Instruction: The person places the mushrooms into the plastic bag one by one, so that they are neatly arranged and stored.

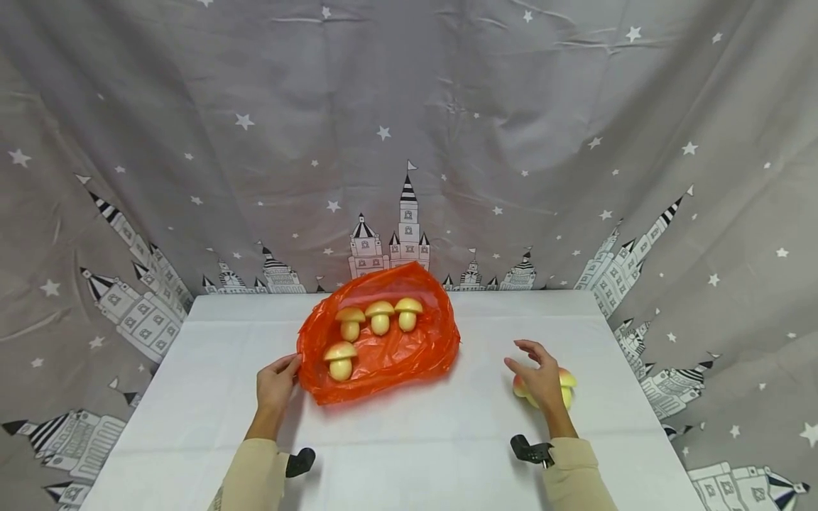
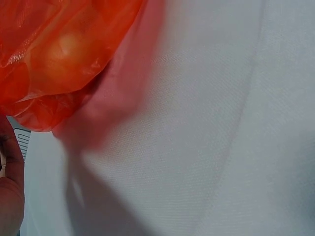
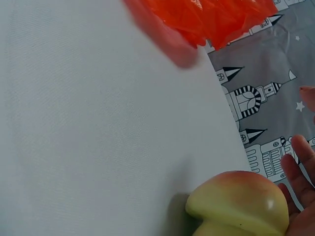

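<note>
A red plastic bag (image 1: 396,365) lies spread with its mouth open toward me, and several yellow toy mushrooms (image 1: 380,317) rest inside it. At the bag's left edge my left hand (image 1: 276,387) pinches the rim between thumb and fingers. In the left wrist view the bag (image 2: 64,54) shows from outside, a pale round shape glowing through it. My right hand (image 1: 540,376) hovers above yellow-and-red toy pieces (image 1: 567,382) on the right, its fingers parted and holding nothing. The right wrist view shows a yellow-green piece with a red blush and a crease (image 3: 241,201) beside the fingers.
A white cloth covers the table (image 1: 409,454). Behind and around it hangs a grey curtain (image 1: 409,85) printed with stars and castles. A black wrist camera mount (image 1: 533,451) sticks out from the right sleeve, another (image 1: 300,463) from the left.
</note>
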Demonstrator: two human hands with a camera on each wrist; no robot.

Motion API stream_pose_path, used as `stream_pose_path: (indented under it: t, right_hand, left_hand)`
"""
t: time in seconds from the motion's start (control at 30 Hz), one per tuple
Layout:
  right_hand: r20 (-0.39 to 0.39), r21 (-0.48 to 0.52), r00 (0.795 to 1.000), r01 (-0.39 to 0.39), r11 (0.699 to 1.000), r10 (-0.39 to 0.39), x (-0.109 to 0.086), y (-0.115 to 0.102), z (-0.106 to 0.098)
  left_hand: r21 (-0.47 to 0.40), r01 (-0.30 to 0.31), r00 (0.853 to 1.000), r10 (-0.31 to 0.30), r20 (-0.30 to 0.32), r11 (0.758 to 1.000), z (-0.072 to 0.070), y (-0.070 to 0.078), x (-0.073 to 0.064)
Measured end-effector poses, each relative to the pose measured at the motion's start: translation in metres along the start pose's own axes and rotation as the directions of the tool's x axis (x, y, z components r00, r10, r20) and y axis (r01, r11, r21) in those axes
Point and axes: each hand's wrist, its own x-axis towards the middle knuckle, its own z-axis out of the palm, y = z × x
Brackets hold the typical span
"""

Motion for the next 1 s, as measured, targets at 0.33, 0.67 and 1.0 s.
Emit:
stream_pose_path:
  t: [0.33,0.67,1.0]
  right_hand:
    - [-0.001,-0.095,1.0,0.021,0.995,-0.021,-0.009,0.011,0.003]
    - [0.057,-0.156,0.998,0.001,0.988,0.008,-0.013,0.017,0.008]
    - [0.092,-0.27,0.994,-0.025,0.963,0.052,-0.013,0.029,0.011]
  left_hand:
    - [0.004,-0.003,1.0,0.003,0.0,1.0,0.001,-0.001,-0.001]
    - [0.038,0.025,1.0,-0.026,0.013,0.999,0.002,0.001,-0.002]
    - [0.037,0.027,0.999,-0.028,0.017,0.999,0.002,0.002,-0.003]
